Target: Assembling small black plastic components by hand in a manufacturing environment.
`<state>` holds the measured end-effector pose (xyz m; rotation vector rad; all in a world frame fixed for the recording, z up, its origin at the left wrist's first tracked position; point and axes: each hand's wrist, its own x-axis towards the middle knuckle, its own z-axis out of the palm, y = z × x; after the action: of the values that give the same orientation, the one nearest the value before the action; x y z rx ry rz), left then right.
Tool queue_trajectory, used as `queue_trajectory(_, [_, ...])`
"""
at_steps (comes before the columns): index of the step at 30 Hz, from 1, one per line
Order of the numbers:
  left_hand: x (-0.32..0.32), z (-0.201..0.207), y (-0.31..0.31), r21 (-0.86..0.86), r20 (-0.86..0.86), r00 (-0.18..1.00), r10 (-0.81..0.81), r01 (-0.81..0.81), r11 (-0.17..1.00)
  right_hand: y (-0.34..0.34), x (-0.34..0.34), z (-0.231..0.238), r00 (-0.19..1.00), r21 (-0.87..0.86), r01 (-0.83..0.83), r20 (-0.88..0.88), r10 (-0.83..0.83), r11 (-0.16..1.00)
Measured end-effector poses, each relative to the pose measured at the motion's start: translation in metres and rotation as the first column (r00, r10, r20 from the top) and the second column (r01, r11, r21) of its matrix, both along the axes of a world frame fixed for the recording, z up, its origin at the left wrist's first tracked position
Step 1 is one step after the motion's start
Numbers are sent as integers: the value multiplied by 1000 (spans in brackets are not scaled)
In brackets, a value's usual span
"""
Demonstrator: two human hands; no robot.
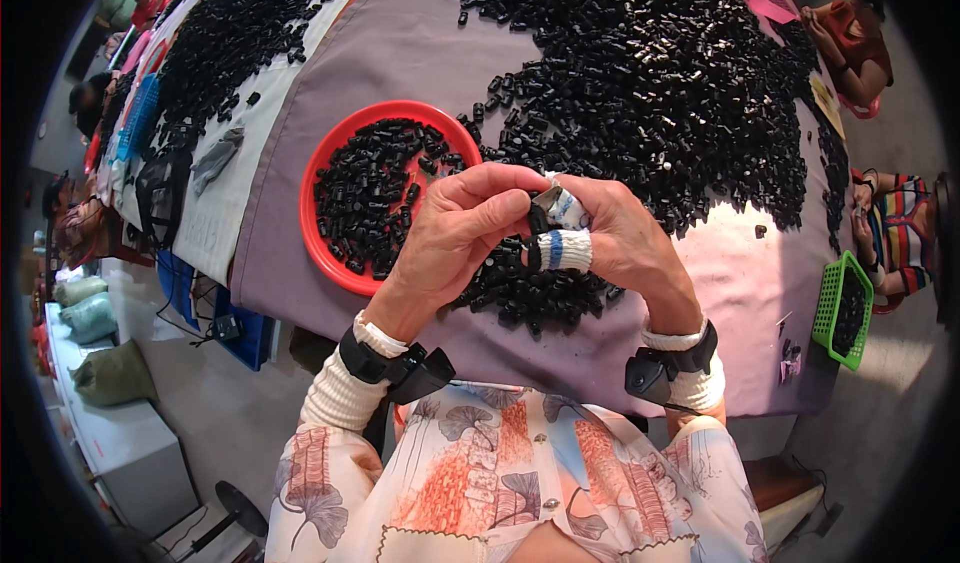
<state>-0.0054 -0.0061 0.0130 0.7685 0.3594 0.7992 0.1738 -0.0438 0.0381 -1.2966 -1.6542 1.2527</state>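
Observation:
Above the near part of the table, my left hand (450, 233) pinches a small black piece (540, 219) between thumb and forefinger. My right hand (630, 228) meets it fingertip to fingertip, closed on the same piece. White wraps with blue stripes (565, 251) cover some of the right fingers. Fingers hide most of the piece, so its exact kind cannot be made out. Below my hands lies a small heap of black cylindrical parts (540, 298). To the left, a round red tray (313, 225) holds many similar parts, and my left hand overlaps its right edge.
A large pile of black parts (660, 93) spreads over the purple cloth (330, 93). At the right edge stands a green basket (828, 308) with black parts. Other people (850, 48) sit around the table. Another black pile (230, 43) lies at the far left.

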Motion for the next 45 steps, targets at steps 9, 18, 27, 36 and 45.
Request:
queue_trajectory(9, [0, 4, -1, 3, -9, 1000, 1, -1, 1000, 0, 1, -5, 999, 6, -12, -30, 12, 1000])
queue_trajectory(18, [3, 7, -4, 2, -74, 996, 45, -45, 999, -4, 0, -5, 999, -4, -14, -51, 14, 1000])
queue_trajectory(27, [0, 8, -2, 18, -111, 993, 36, -34, 999, -3, -4, -1, 999, 25, -40, 0, 40, 999])
queue_trajectory(36, [-1, 7, -4, -147, -14, 1000, 21, -23, 989, 1, -2, 0, 998, -40, -9, -61, 7, 999])
queue_trajectory(45, [1, 7, -5, -109, -72, 996, 48, -56, 992, 1, -5, -1, 999, -45, -13, -50, 11, 999])
